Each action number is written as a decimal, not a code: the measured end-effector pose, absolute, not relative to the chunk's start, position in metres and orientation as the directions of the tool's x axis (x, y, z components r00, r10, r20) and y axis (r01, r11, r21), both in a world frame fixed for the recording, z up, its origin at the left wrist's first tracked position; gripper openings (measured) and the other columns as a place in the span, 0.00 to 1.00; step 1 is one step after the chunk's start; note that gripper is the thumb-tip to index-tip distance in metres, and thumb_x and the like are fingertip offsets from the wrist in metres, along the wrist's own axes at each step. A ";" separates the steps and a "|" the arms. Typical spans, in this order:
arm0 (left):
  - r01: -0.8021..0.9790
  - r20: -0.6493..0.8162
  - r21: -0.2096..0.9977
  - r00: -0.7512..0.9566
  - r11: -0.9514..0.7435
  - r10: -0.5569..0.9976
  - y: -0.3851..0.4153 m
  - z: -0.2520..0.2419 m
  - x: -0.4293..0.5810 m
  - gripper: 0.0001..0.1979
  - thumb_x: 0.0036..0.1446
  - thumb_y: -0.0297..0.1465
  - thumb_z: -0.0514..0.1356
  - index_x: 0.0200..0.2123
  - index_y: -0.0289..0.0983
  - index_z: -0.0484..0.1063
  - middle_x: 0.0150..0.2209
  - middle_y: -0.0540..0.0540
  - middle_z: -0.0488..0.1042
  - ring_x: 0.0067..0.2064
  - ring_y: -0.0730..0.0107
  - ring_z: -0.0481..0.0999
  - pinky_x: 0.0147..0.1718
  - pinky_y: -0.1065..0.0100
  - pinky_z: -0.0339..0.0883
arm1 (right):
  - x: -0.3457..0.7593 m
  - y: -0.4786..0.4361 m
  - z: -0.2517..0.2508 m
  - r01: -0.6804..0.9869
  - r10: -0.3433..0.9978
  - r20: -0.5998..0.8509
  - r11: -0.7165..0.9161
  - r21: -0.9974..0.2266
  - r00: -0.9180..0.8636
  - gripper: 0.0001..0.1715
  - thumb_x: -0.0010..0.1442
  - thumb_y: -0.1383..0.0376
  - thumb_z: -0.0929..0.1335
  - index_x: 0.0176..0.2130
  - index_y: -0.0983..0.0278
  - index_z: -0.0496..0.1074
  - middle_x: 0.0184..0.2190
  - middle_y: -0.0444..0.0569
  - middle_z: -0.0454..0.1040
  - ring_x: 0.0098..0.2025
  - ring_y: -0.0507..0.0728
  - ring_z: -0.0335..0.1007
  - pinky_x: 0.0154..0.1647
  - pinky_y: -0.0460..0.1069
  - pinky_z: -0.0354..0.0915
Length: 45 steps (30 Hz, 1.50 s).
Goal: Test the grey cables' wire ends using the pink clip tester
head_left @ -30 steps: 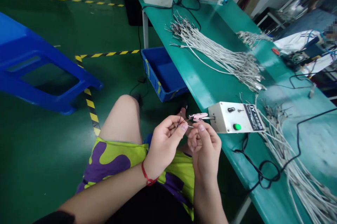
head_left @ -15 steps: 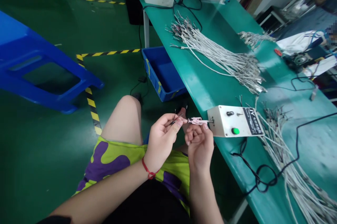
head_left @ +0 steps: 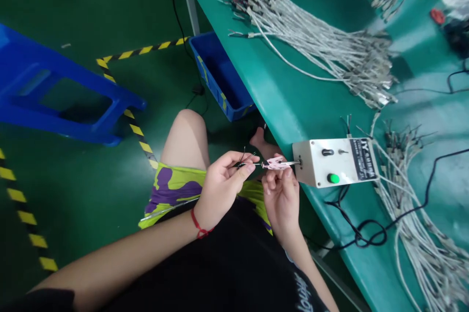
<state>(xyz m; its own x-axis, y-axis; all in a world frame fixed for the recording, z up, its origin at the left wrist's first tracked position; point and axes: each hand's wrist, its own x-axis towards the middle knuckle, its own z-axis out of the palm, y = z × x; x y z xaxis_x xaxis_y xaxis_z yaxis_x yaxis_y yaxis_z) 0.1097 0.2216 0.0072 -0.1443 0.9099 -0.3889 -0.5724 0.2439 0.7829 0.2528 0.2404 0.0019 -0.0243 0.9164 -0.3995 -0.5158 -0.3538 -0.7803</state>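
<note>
At the far left stands a blue plastic stool (head_left: 69,68), and yellow-and-black striped floor tape (head_left: 146,147) runs beside it; a second stretch now shows at lower left. The left hand (head_left: 225,182), a red cord bracelet (head_left: 198,226) at its wrist, pinches thin, dark and pale wires (head_left: 257,164) between thumb and forefinger, the loose dark ends poking up. A blue plastic bin (head_left: 214,88) sits beyond, by the table edge.

The wires reach right to the tip of a pink clip (head_left: 275,163) on a metal shaft. The right hand (head_left: 281,195), which held a wire end short of the clip a second ago, is now at the clip, thumb just under it; whether it squeezes I cannot tell. The shaft enters a white box with a green button (head_left: 311,163) on the green tabletop (head_left: 271,82). Farther right lie two bundles of white cables (head_left: 304,38). The view has shifted, so the far white box with a yellow clip has left it.
</note>
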 end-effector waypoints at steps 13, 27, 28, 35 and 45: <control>-0.599 -0.366 0.768 -0.119 0.228 0.923 0.230 0.002 0.108 0.05 0.64 0.29 0.73 0.38 0.37 0.80 0.46 0.44 0.84 0.23 0.86 0.63 0.19 0.78 0.58 | 0.248 0.244 -0.003 -0.426 0.928 -0.369 -0.314 -0.849 0.051 0.15 0.70 0.51 0.72 0.50 0.57 0.79 0.19 0.36 0.57 0.21 0.50 0.42 0.24 0.47 0.48; -0.450 -0.278 0.874 -0.152 0.184 0.949 0.235 0.004 0.109 0.03 0.64 0.27 0.71 0.37 0.36 0.81 0.46 0.46 0.83 0.40 0.73 0.83 0.37 0.76 0.74 | 0.250 0.243 -0.006 -0.437 0.926 -0.373 -0.314 -0.843 0.053 0.15 0.71 0.52 0.72 0.51 0.57 0.81 0.18 0.36 0.58 0.21 0.50 0.45 0.25 0.46 0.51; -0.446 -0.275 0.876 -0.151 0.183 0.950 0.235 0.004 0.109 0.03 0.64 0.27 0.71 0.37 0.36 0.81 0.46 0.46 0.83 0.40 0.73 0.83 0.36 0.75 0.74 | 0.250 0.243 -0.006 -0.440 0.928 -0.369 -0.310 -0.843 0.053 0.15 0.72 0.53 0.72 0.51 0.57 0.81 0.18 0.36 0.58 0.21 0.49 0.45 0.25 0.46 0.51; -0.442 -0.263 0.880 -0.149 0.174 0.953 0.234 0.001 0.109 0.04 0.65 0.28 0.71 0.37 0.37 0.80 0.46 0.45 0.83 0.41 0.70 0.82 0.37 0.74 0.74 | 0.249 0.244 -0.005 -0.429 0.930 -0.363 -0.306 -0.850 0.054 0.15 0.71 0.53 0.72 0.51 0.57 0.81 0.19 0.36 0.59 0.21 0.50 0.45 0.25 0.46 0.51; -0.415 -0.277 0.889 -0.148 0.195 0.949 0.234 0.005 0.109 0.05 0.64 0.30 0.71 0.36 0.36 0.80 0.46 0.41 0.83 0.42 0.65 0.83 0.37 0.70 0.76 | 0.251 0.243 -0.006 -0.374 0.931 -0.359 -0.313 -0.873 0.057 0.17 0.70 0.50 0.72 0.52 0.56 0.79 0.19 0.36 0.56 0.22 0.51 0.44 0.25 0.48 0.50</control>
<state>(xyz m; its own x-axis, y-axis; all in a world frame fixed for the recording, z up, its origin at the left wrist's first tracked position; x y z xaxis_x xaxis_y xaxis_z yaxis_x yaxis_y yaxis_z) 0.1090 0.2341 0.0054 -0.1482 0.9493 -0.2773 -0.4152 0.1947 0.8887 0.2511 0.2431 -0.0056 0.0575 0.9315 -0.3592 -0.3744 -0.3134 -0.8727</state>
